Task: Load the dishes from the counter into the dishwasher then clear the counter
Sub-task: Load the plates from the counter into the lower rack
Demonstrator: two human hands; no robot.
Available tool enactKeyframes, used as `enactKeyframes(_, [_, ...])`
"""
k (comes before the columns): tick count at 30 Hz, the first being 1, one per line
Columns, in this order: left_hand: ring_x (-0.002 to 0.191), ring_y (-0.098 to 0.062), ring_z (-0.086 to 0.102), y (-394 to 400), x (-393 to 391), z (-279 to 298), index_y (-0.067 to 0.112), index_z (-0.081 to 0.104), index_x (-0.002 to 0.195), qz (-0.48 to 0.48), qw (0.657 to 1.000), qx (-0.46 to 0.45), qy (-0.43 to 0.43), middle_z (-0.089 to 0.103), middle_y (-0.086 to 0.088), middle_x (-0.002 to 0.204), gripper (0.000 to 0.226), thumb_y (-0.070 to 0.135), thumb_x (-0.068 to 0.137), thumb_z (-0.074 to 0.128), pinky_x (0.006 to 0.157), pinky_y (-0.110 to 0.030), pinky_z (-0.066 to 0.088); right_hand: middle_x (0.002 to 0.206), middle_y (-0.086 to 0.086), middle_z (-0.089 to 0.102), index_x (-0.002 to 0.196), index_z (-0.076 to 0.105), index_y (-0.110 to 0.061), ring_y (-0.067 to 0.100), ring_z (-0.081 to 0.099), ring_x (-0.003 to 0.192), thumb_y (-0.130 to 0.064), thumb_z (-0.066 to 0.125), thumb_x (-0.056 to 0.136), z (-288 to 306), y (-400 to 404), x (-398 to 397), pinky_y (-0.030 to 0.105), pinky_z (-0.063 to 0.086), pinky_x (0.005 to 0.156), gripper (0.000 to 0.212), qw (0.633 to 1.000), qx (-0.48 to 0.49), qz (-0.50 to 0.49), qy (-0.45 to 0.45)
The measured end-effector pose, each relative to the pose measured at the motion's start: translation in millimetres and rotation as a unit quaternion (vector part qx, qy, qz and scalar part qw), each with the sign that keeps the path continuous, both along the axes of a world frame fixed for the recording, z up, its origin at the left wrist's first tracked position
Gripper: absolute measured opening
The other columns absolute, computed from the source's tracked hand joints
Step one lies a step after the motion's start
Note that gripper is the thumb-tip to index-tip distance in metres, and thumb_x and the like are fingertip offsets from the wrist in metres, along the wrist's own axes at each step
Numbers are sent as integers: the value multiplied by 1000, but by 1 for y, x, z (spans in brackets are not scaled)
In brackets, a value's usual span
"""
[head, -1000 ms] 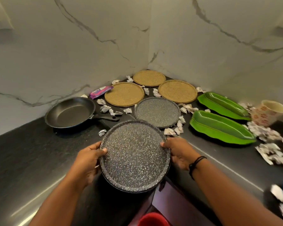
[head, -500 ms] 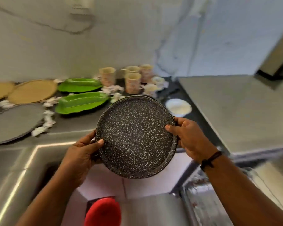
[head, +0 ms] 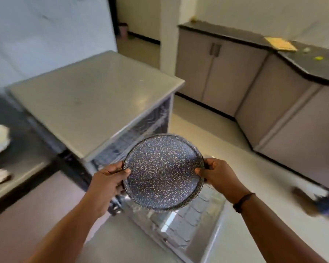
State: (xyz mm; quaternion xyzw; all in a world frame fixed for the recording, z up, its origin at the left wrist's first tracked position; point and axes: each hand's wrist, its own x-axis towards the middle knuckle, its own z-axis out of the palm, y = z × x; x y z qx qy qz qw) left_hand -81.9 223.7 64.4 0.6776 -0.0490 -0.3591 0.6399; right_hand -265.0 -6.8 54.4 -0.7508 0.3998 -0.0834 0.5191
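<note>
View swung off the dish-strewn counter. Speckled plate (head: 162, 172) now above the open dishwasher (head: 171, 223), rim still gripped by left hand (head: 108, 179) and right hand (head: 217, 176).

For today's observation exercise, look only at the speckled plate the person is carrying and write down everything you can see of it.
The speckled plate is round and dark grey, flecked all over with white, with a low raised rim; it looks like coated metal or stoneware. It seems empty. Tilted toward the camera, it is held in the air over the open dishwasher. The left hand grips its left edge, the right hand its right edge.
</note>
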Motion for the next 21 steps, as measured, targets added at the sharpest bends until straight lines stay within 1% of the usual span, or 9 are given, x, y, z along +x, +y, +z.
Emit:
enactKeyframes(3, [61,-10,54,-69,-14,-21,11,69,101,-53,998,32,-26,66,3,71,19,2,84,66,56,-22,44,64,10,61,78,66,-5,18,52,61,-18,73,79,-26,-45,-43,52,53,73,15,998,6,-57,34])
enactKeyframes(5, [73,-10,61,-115,-24,-43,16,68,100,-116,991,52,-33,69,2,82,20,4,84,67,66,-23,49,66,11,63,77,68,-8,19,53,62,-17,74,78,-46,-69,-71,49,54,72,11,993,10,-101,58])
enactKeyframes(7, [85,-15,65,-136,-27,-59,22,69,96,-162,982,65,-72,72,1,89,21,7,82,70,77,-27,51,68,11,65,73,67,-12,21,56,64,-17,73,78,-56,-73,-86,38,51,65,9,989,-1,-115,97])
enactKeyframes(9, [77,-13,66,-174,-33,-95,28,70,87,-237,961,89,-111,74,4,82,19,11,81,72,78,-28,50,64,7,63,65,62,-13,24,56,65,-14,71,78,-86,-90,-106,30,41,58,16,979,-9,-135,153])
enactKeyframes(12, [74,-5,67,-221,-39,-159,27,70,85,-318,930,113,-144,74,5,80,18,9,81,72,70,-19,48,62,-1,56,60,51,-20,24,53,66,-12,66,81,-142,-100,-129,25,35,53,26,963,-20,-145,225])
enactKeyframes(14, [79,-8,67,-244,-45,-210,23,70,91,-362,909,129,-164,72,6,86,17,9,82,72,73,-20,50,64,-4,54,62,47,-23,22,51,66,-14,62,85,-180,-100,-138,23,35,51,29,954,-27,-140,264])
enactKeyframes(17, [82,-11,66,-259,-49,-276,17,73,102,-399,880,149,-209,70,8,88,21,9,82,72,75,-20,49,65,-6,52,65,46,-27,22,51,66,-14,56,89,-230,-91,-142,28,35,53,29,947,-28,-128,293])
enactKeyframes(19, [80,-12,65,-267,-48,-308,15,73,105,-413,864,153,-243,67,10,88,22,12,83,72,72,-18,48,72,-4,54,77,55,-27,25,55,74,-15,53,91,-256,-91,-135,28,34,58,18,943,-51,-112,309])
enactKeyframes(21, [80,-13,65,-276,-40,-330,14,73,105,-396,869,144,-260,68,8,89,22,11,83,72,73,-19,49,80,-1,59,93,66,-21,28,59,80,-16,54,91,-274,-98,-124,26,35,63,14,941,-86,-120,305])
